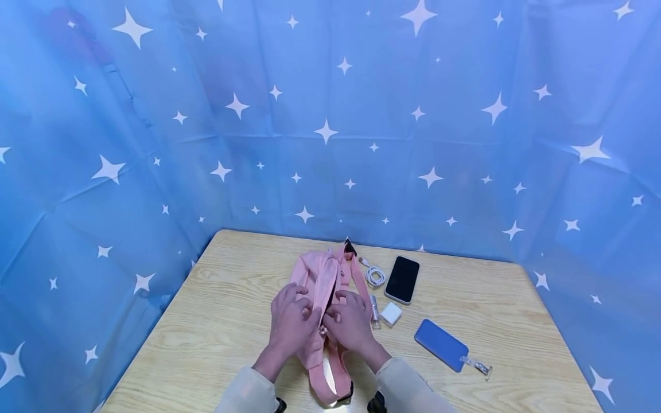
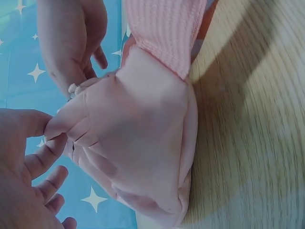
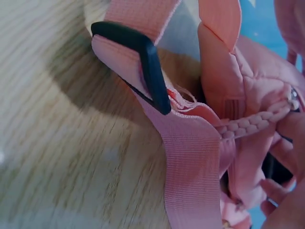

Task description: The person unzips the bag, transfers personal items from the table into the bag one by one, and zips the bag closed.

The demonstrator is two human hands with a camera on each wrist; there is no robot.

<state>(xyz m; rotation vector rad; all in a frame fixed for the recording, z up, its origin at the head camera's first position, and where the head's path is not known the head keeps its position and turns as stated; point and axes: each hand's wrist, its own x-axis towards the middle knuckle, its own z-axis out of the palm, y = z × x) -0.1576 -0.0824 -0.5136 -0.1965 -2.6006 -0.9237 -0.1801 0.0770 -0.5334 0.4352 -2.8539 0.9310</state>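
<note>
Starry cloth (image 1: 330,192) backs the bench (image 1: 222,287); my left fingers (image 2: 42,158) pinch the bag (image 1: 310,267), right fingers (image 3: 276,191) grip its edge.

The left hand (image 1: 290,321) pinches between thumb (image 2: 35,122) and forefinger (image 2: 44,158), its other fingers (image 2: 51,185) loosely bent beside them, while the right hand (image 1: 352,321) curls its fingers just beside the left's, pale-sleeved forearms (image 1: 249,392) behind both.

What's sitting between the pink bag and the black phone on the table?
A coiled white cable lies between the pink bag and the black phone; the head view shows it.
</note>
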